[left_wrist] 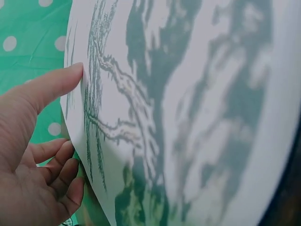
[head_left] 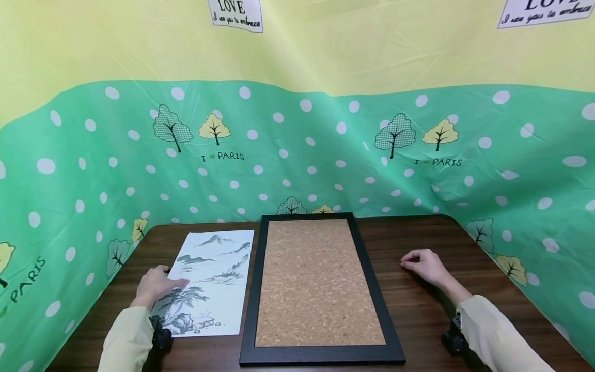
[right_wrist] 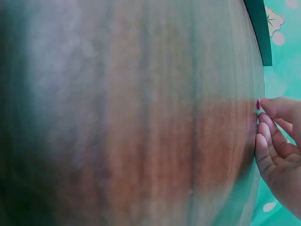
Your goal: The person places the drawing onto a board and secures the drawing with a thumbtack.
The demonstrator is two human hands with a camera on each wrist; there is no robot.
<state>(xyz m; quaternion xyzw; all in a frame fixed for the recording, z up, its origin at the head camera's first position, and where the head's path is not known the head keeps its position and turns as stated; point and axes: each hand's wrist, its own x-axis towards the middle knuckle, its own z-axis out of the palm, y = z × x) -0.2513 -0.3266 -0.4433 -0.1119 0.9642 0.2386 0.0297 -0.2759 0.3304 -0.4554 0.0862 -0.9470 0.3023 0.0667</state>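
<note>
A sheet of paper with an ink landscape print [head_left: 214, 274] lies on the dark wooden table [head_left: 418, 320], left of a cork board [head_left: 318, 284] in a black frame [head_left: 321, 355]. My left hand [head_left: 155, 284] is at the sheet's left edge. In the left wrist view its thumb [left_wrist: 56, 84] lies against the paper [left_wrist: 188, 117] and the other fingers curl under the edge. My right hand [head_left: 425, 264] rests on the table right of the frame, fingers curled. In the right wrist view its fingertips [right_wrist: 270, 127] pinch a small pink thing [right_wrist: 258, 104] against the tabletop [right_wrist: 141, 117].
A green polka-dot cloth with tree prints [head_left: 297, 155] walls the table on the left, back and right. Bare wood [head_left: 404, 232] shows on the right of the frame and along the front edge.
</note>
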